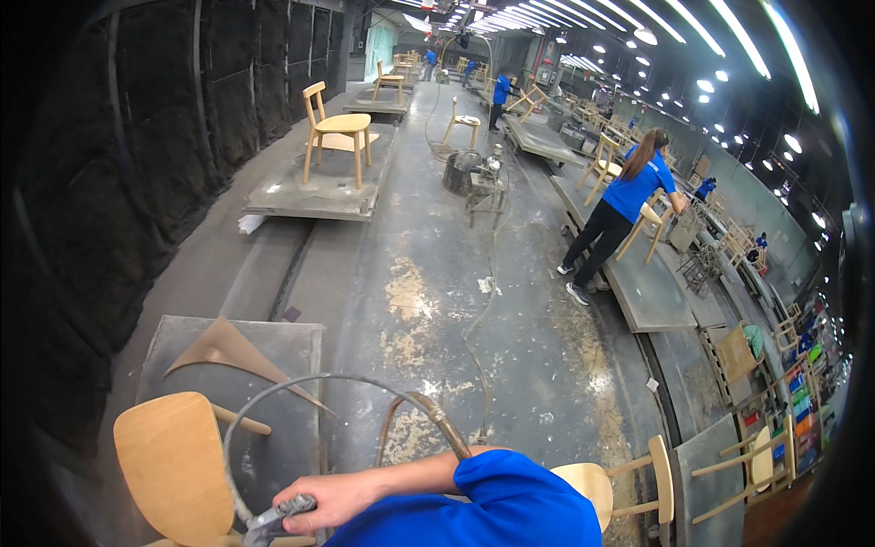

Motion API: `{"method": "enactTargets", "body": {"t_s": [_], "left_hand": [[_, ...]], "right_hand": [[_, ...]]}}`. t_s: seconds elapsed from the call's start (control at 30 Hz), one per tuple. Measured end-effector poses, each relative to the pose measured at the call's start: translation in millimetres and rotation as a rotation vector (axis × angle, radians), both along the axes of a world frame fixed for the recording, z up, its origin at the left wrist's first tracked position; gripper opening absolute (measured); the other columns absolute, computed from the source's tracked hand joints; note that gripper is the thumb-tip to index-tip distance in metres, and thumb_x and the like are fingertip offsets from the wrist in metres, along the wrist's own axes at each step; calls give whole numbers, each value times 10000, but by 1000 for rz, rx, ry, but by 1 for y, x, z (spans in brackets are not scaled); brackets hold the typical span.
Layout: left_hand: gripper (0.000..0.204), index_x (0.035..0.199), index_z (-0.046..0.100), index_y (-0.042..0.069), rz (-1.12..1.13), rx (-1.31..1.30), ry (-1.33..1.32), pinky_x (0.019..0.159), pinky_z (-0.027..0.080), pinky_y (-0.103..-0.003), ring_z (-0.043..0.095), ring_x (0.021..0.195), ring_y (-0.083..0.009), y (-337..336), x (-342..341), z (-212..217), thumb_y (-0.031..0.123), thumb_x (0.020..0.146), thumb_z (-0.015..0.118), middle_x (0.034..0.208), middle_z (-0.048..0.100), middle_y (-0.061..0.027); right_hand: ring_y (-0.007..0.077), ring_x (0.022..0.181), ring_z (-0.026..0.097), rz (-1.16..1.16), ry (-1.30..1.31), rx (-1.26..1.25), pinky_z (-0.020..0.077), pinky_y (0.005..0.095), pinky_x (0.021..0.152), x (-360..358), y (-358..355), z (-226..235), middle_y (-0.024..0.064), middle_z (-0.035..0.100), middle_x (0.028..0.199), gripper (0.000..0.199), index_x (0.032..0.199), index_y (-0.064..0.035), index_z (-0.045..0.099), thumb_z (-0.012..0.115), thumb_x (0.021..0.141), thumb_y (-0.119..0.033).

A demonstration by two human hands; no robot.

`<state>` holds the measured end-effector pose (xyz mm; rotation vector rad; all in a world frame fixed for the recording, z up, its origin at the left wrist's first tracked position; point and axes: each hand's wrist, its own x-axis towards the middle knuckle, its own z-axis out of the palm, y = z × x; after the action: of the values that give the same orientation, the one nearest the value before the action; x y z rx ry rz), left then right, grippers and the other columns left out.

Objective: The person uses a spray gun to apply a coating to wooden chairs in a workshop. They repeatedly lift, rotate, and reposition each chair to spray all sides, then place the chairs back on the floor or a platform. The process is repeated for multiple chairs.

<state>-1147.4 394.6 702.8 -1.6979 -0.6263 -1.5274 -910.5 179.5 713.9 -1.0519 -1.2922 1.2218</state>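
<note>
My right hand (pixel 319 504), at the end of a bent arm in a blue short sleeve, is closed around a grey spray gun (pixel 266 527). A thin grey hose (pixel 301 383) loops up from the gun and over to the right, passing a brown, worn-looking section (pixel 447 428) behind my forearm. Just left of the gun is a pale wooden chair (pixel 173 465), its rounded seat tilted toward me and one leg pointing right. The lower part of this chair is cut off by the picture's edge. My left hand is out of view.
A grey platform (pixel 164 365) bears a brown pointed sheet (pixel 228 351). Ahead, a chair (pixel 339 128) stands on another platform (pixel 351 205). A hose (pixel 469 337) trails along the floor near a dark bucket (pixel 460 173). Chairs (pixel 629 479) lie at right; a co-worker (pixel 629 196) stands beyond.
</note>
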Motion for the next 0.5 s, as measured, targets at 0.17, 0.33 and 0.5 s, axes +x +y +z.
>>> {"method": "enactTargets", "body": {"t_s": [0.17, 0.33, 0.5], "left_hand": [[288, 821, 655, 105, -169, -116, 29, 681, 475, -485, 603, 698, -304, 19, 12, -14, 305, 995, 543, 791, 640, -64], [377, 892, 678, 81, -165, -533, 577, 746, 474, -481, 609, 808, -352, 24, -30, 26, 456, 884, 718, 841, 642, -109], [595, 961, 667, 29, -272, -714, 654, 796, 458, -513, 591, 840, -402, 18, -38, 52, 560, 745, 826, 888, 623, -169]], "right_hand": [[128, 646, 573, -36, -86, 101, 468, 314, 634, -8, 4, 7, 14, 621, 684, 395, 864, -46, 592, 582, 1016, -410], [159, 674, 562, -20, -107, -44, 468, 333, 639, 5, -5, -2, 43, 618, 728, 404, 949, -17, 588, 581, 1021, -414], [136, 705, 604, -24, 3, -92, 493, 315, 680, 10, -11, -11, 30, 627, 733, 403, 953, -32, 592, 560, 1029, -427]]}}
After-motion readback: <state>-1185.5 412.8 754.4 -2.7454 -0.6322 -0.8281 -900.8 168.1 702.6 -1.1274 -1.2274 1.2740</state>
